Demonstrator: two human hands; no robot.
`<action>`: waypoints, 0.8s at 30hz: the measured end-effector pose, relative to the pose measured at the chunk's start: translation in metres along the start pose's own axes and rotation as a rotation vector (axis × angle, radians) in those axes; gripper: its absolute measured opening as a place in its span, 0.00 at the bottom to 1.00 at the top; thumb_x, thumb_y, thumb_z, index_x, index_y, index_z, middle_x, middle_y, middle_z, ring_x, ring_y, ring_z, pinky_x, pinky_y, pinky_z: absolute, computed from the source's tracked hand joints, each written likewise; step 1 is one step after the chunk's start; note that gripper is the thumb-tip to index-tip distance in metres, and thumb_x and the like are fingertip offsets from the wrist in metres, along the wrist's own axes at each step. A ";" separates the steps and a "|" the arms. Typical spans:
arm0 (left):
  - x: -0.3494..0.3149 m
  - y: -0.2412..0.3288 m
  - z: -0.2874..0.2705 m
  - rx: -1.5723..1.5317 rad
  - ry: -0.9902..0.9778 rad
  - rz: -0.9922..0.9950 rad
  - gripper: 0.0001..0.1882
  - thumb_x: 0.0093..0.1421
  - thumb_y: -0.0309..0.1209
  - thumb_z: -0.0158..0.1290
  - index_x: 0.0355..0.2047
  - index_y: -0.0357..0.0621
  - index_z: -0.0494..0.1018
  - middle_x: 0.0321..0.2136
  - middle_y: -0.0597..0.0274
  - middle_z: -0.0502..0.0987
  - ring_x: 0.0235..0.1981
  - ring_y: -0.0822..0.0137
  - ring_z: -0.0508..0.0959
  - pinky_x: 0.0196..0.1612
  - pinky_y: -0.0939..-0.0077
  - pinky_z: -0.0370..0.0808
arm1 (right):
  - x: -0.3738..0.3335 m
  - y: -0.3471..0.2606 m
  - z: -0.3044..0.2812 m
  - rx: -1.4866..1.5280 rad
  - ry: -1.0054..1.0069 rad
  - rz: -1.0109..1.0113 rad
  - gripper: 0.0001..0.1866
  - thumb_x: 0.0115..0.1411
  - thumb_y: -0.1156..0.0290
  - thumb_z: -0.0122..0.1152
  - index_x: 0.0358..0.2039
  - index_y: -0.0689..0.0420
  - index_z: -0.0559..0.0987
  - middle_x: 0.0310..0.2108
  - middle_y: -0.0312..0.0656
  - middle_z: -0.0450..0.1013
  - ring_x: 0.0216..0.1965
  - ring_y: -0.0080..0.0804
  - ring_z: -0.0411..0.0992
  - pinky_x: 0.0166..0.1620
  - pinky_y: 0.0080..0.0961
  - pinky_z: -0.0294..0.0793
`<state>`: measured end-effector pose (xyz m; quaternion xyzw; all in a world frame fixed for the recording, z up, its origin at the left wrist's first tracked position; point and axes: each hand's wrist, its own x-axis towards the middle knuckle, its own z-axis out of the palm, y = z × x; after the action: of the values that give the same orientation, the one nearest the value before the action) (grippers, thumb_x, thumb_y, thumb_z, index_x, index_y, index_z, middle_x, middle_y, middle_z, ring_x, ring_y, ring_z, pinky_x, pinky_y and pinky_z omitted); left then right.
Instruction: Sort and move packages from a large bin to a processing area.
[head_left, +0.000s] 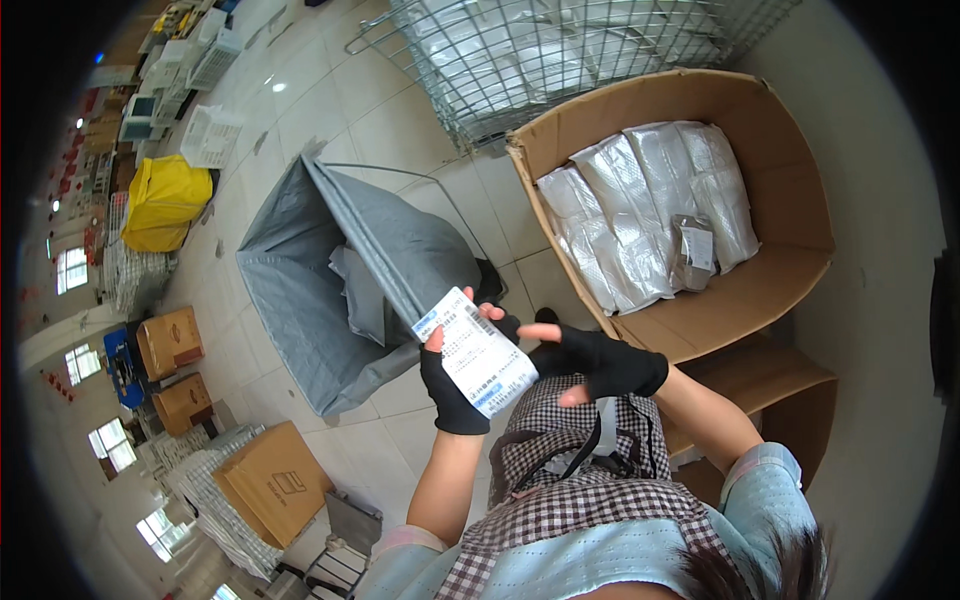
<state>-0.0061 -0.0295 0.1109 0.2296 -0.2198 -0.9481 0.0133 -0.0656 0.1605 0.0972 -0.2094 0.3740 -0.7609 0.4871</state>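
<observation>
Slip up in front of the body, in the left hand. White, printed face turned up to the wearer. Long axis slanting from upper left to lower right; upper-left end points at the rim of the grey bag, lower-right end back at the checked apron. Slip overlaps bag rim in view; cannot tell whether they touch.

Left fingers clamped on slip: thumb over its left edge, fingertips showing along the right. Black fingerless glove on each hand.

Right hand just beside the slip's lower right, fingers apart, index and thumb spread, both reaching left.

Bag's mouth gapes leftward; grey cloth inside. To the right, carton holding clear-wrapped packs, one smaller brownish pack on top. Wire cage beyond.
</observation>
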 end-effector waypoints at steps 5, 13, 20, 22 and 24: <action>0.013 -0.037 0.023 -0.091 0.034 -0.191 0.30 0.52 0.40 0.46 0.52 0.36 0.57 0.38 0.50 0.67 0.40 0.61 0.70 0.43 0.69 0.68 | -0.020 -0.004 -0.014 -0.322 0.203 0.124 0.10 0.49 0.78 0.58 0.34 0.61 0.77 0.31 0.40 0.74 0.31 0.22 0.70 0.36 0.21 0.69; 0.039 -0.071 -0.018 -0.016 0.201 -0.219 0.31 0.45 0.37 0.50 0.50 0.38 0.60 0.36 0.48 0.67 0.37 0.56 0.69 0.39 0.63 0.68 | -0.066 -0.039 -0.048 -0.620 0.544 -0.374 0.04 0.47 0.77 0.58 0.25 0.59 0.77 0.44 0.42 0.65 0.47 0.33 0.65 0.47 0.26 0.64; 0.027 -0.038 -0.100 0.219 0.235 -0.030 0.34 0.45 0.39 0.54 0.54 0.47 0.57 0.36 0.54 0.66 0.36 0.58 0.66 0.37 0.61 0.68 | -0.081 0.014 -0.296 -0.315 1.145 -0.303 0.07 0.51 0.70 0.58 0.28 0.60 0.76 0.46 0.42 0.66 0.49 0.31 0.63 0.51 0.26 0.60; 0.024 -0.036 -0.085 0.397 0.311 -0.068 0.40 0.39 0.40 0.58 0.53 0.41 0.58 0.33 0.52 0.67 0.31 0.59 0.66 0.36 0.69 0.66 | -0.068 0.067 -0.372 -0.570 1.192 -0.284 0.10 0.47 0.68 0.62 0.29 0.59 0.76 0.45 0.43 0.67 0.49 0.34 0.64 0.51 0.26 0.60; 0.017 -0.031 -0.087 0.363 0.289 -0.137 0.39 0.37 0.36 0.56 0.53 0.43 0.59 0.32 0.50 0.66 0.30 0.57 0.67 0.33 0.67 0.66 | -0.037 0.100 -0.420 -0.733 1.229 -0.253 0.11 0.44 0.67 0.63 0.30 0.55 0.78 0.45 0.46 0.66 0.49 0.38 0.64 0.51 0.27 0.61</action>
<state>0.0195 -0.0392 0.0210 0.3756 -0.3665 -0.8491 -0.0611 -0.2781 0.3226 -0.2444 0.0644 0.7838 -0.6176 -0.0041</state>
